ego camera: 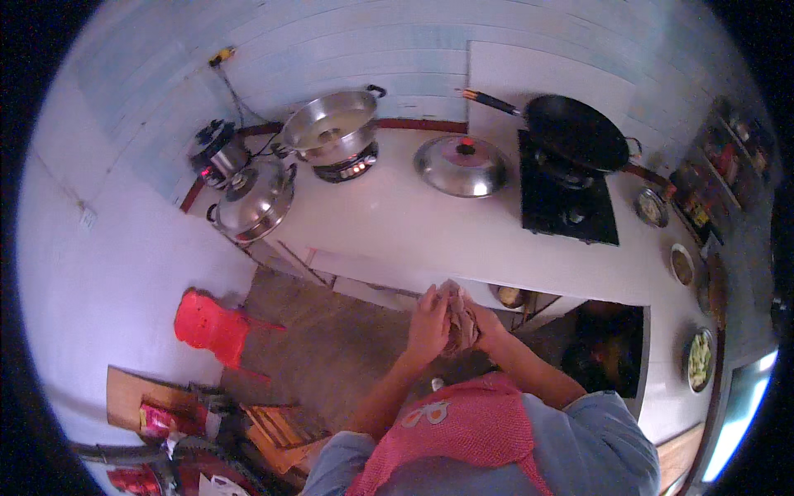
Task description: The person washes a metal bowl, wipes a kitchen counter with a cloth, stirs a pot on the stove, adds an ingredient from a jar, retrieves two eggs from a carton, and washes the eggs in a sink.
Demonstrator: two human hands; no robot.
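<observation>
In front of my red apron (471, 428), my left hand (429, 319) and my right hand (487, 325) both grip a crumpled, brownish-pink cloth (460, 328). The hands are close together, with the cloth bunched between them. They are at the front edge of a white countertop (384, 217). On that counter, beyond the hands, lies a domed steel lid (462, 170) with a dark knob. A black wok (577, 133) rests on a black gas stove (567, 208) farther right, its handle pointing left.
A wide steel pan (332, 127) stands on a lit electric cooker (347, 164). Left of it are a lidded steel pot (254, 201) and an electric pressure cooker (217, 152). A red plastic stool (208, 325) is at the left wall. Bowls, one with chopped greens (700, 359), line the right counter.
</observation>
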